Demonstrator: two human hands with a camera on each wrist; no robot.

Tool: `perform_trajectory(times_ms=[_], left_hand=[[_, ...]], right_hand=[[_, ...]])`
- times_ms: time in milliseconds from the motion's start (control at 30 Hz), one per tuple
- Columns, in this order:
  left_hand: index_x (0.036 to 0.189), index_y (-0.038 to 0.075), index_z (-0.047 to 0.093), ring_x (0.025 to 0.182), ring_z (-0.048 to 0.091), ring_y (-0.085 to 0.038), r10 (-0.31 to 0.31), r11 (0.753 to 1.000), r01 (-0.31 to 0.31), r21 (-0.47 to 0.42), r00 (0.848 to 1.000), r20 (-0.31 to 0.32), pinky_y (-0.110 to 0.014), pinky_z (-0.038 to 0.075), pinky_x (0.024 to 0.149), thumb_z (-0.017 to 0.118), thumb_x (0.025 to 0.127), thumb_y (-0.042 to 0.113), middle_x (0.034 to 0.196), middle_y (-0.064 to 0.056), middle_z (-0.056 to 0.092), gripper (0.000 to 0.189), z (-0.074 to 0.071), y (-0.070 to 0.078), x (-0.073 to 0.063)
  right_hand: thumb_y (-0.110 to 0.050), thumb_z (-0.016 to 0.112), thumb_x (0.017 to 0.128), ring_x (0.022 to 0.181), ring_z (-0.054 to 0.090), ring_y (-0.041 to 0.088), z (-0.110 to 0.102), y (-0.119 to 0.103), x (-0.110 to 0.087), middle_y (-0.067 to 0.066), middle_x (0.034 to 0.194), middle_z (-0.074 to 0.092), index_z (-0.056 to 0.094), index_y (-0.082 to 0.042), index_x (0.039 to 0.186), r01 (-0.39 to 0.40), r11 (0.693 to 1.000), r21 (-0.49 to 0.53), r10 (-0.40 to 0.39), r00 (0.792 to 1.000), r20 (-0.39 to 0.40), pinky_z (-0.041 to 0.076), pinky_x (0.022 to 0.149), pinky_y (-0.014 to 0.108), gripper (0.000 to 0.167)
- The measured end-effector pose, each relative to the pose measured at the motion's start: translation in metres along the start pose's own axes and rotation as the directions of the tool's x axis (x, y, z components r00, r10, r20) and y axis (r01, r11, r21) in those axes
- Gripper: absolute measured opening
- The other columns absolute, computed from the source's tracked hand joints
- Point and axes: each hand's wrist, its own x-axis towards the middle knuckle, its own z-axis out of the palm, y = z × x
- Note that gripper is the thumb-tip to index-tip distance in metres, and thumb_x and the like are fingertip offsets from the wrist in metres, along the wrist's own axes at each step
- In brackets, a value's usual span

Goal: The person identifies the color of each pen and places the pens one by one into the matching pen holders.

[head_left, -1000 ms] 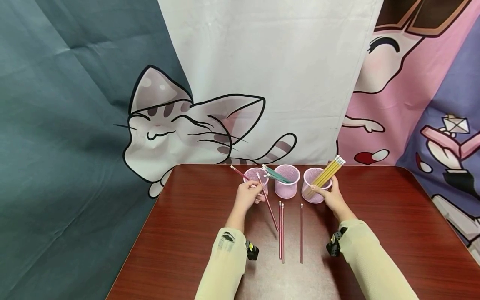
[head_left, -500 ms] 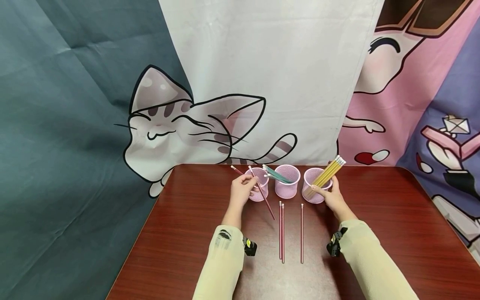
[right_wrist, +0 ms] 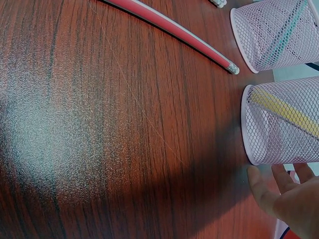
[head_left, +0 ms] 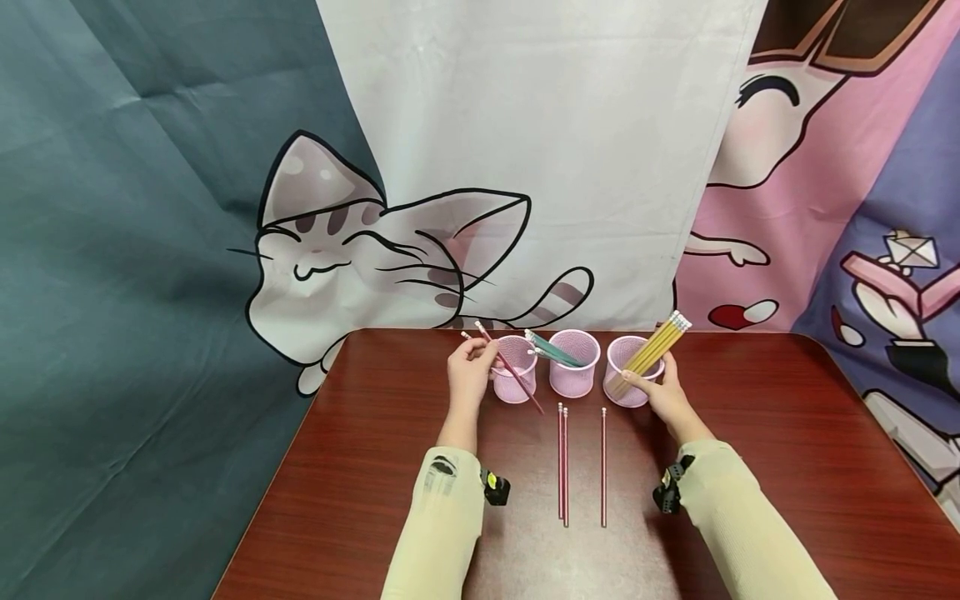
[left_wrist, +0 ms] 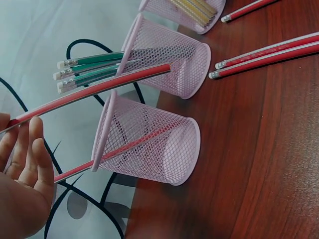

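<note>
My left hand (head_left: pixel 468 375) pinches a red pencil (left_wrist: pixel 99 88) near its eraser end. That pencil slants across the left pink mesh pencil cup (head_left: pixel 504 387), overlapping its front in the head view. Another red pencil (left_wrist: pixel 75 172) leans inside this cup, eraser end sticking out. My right hand (head_left: pixel 671 400) holds the right pencil cup (head_left: pixel 633 398) by its side, thumb toward the front, fingers partly behind it. A bundle of yellow pencils (head_left: pixel 656 343) leans out of that cup. Between the two stands the middle cup (head_left: pixel 573 383) with several green pencils (head_left: pixel 555 350) tilted left.
On the brown table (head_left: pixel 360 467), a pair of red pencils (head_left: pixel 566 467) lies side by side in front of the cups, and a single red pencil (head_left: pixel 603 467) lies to their right. The cups stand near the back edge, before a printed cloth (head_left: pixel 555 167).
My left hand has moved left and slightly away from me, carrying the red pencil over toward the left cup's rim. The right hand and the other pencils stay put.
</note>
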Motion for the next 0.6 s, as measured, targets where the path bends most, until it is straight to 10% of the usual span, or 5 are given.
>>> perform_trajectory(times_ms=[600], left_hand=[[0.091,-0.012,0.06,0.053,0.06,-0.007,0.131,0.979,-0.163,-0.12,0.962,-0.239,-0.017,0.042,0.043,0.066,0.084,0.004,0.072,-0.009,0.062,0.019,-0.006,0.002,0.009]], right_hand=[[-0.022,0.066,0.086,0.133,0.014,0.036,-0.003,0.02,0.012,0.026,0.144,0.018,0.002,-0.017,0.147,-0.007,0.999,-0.041,0.006,1.0,-0.015,0.008,0.107,0.049,0.089]])
